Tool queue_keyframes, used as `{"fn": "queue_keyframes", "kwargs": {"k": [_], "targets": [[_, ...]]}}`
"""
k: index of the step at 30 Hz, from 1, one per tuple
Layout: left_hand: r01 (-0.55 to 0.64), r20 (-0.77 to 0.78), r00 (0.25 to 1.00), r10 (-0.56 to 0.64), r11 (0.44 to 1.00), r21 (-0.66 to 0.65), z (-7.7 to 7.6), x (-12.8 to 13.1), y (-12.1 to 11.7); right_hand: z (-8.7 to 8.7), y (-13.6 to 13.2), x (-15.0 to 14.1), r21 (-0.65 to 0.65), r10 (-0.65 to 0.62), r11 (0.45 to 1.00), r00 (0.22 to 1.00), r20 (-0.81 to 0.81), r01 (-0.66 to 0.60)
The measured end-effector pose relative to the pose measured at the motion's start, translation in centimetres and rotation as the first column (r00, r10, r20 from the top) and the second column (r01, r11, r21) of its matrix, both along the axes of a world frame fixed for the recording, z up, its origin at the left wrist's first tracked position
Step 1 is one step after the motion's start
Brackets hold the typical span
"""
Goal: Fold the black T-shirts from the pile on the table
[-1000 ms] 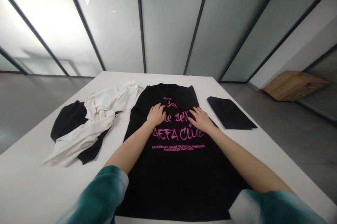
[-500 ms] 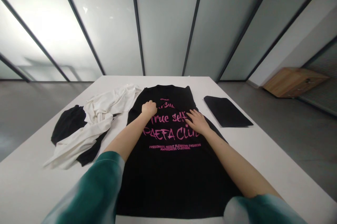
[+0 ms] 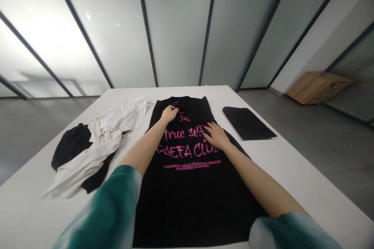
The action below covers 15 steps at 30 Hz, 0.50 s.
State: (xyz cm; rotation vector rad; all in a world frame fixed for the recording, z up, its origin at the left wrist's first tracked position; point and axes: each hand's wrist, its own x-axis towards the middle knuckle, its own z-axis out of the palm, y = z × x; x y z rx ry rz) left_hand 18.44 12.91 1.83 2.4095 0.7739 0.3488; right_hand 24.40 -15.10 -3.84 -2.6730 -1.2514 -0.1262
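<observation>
The black T-shirt (image 3: pixel 187 206) lies flat on the white desk (image 3: pixel 35 214), collar away from the person. The left hand (image 3: pixel 169 114) sits curled at its collar, grip unconfirmed; the right hand (image 3: pixel 214 136) lies open on the pink print (image 3: pixel 188 143), grip released. Left of the shirt, a crumpled white garment (image 3: pixel 106 124) overlies a black garment (image 3: pixel 71 143); right of it lies a folded black cloth (image 3: pixel 247 123).

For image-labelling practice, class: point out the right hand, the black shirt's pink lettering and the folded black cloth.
Right hand (image 3: pixel 215 136): head view, back of hand.
Pink lettering (image 3: pixel 178 150): head view, largest printed line.
Folded black cloth (image 3: pixel 249 123): head view, middle.
</observation>
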Motion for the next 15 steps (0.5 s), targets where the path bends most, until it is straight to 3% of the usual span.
{"fn": "queue_keyframes", "kwargs": {"k": [2,6,10,12,15], "targets": [[0.142,-0.136,0.983,-0.125,0.982,0.122,-0.7,-0.5,-1.2,0.0,0.0,0.0,0.001,0.003,1.0,1.0,-0.001,-0.003],[0.231,-0.238,0.961,-0.143,0.885,0.403,-2.3,-2.3,-2.7,0.1,0.1,0.0,-0.01,0.001,1.0,1.0,-0.009,-0.001],[0.327,-0.358,0.914,-0.192,0.871,0.367,-2.7,-3.5,-2.7,0.3,0.1,-0.1,-0.021,0.001,1.0,1.0,-0.012,-0.001],[0.308,-0.342,0.922,-0.181,0.879,0.364,-2.3,-3.5,-2.4,0.3,0.1,-0.1,-0.027,0.0,1.0,1.0,-0.016,0.0],[0.152,-0.22,0.974,-0.062,0.895,0.42,-1.2,-2.9,-1.8,0.4,0.1,-0.1,-0.035,-0.003,0.999,1.0,-0.023,0.003]]}}
